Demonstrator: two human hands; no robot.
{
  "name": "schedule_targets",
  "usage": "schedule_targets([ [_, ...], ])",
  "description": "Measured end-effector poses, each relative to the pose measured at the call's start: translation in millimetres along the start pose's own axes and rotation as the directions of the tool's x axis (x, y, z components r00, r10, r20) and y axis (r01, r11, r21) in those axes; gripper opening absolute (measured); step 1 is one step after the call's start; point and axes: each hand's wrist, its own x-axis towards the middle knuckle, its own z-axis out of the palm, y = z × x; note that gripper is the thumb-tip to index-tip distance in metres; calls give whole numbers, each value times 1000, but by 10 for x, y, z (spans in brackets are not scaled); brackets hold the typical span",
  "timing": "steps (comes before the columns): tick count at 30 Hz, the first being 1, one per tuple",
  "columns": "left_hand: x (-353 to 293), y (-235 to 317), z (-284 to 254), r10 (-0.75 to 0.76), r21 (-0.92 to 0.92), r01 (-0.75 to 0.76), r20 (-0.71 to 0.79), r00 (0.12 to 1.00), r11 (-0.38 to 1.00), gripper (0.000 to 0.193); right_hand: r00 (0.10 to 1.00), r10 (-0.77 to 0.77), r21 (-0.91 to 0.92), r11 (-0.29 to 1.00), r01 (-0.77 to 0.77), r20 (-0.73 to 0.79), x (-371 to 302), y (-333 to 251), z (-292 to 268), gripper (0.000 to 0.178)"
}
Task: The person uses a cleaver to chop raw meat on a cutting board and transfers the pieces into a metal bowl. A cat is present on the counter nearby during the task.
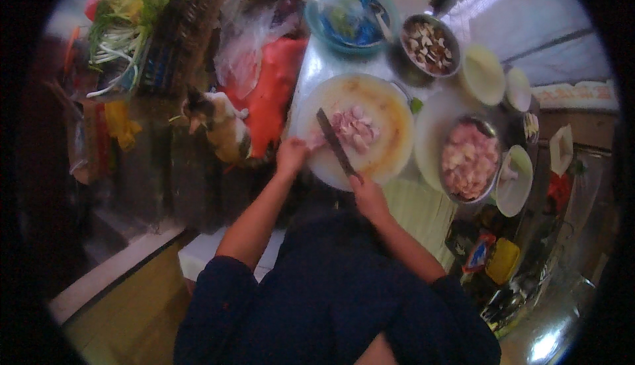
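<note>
My right hand point(370, 201) is wrapped round the handle of a dark-bladed knife point(336, 141). The blade slants over a round cutting board point(395, 141), stained yellow-brown on its right side. Beside the blade, in the board's middle, lies a small heap of pink and whitish cut pieces point(357, 129), seemingly raw meat. At the board's left edge my left hand point(292, 156) is closed, its fingertips on a pale pink piece of meat point(316, 140), left of the blade. The picture is blurred, so the fingers' exact hold is unclear.
Right of the board stands a metal bowl of pinkish raw pieces point(469, 160). Behind are a bowl of sliced mushrooms point(428, 44), a blue basin point(350, 18) and a pale bowl point(483, 74). A cat point(221, 123) is near a red plastic bag point(274, 87) on the left, below spring onions point(122, 51).
</note>
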Motion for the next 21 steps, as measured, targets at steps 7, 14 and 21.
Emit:
schedule_targets([
  [7,-153,72,-91,4,192,14,-92,996,981,35,999,3,-25,1000,-2,33,-169,-86,-316,38],
  [14,-145,-77,-84,84,209,-60,-108,991,976,41,912,-392,139,903,406,-118,-475,-299,-182,37],
  [21,-56,-37,-144,107,138,-95,-86,991,986,35,991,-94,-35,995,98,96,-75,6,142,49],
])
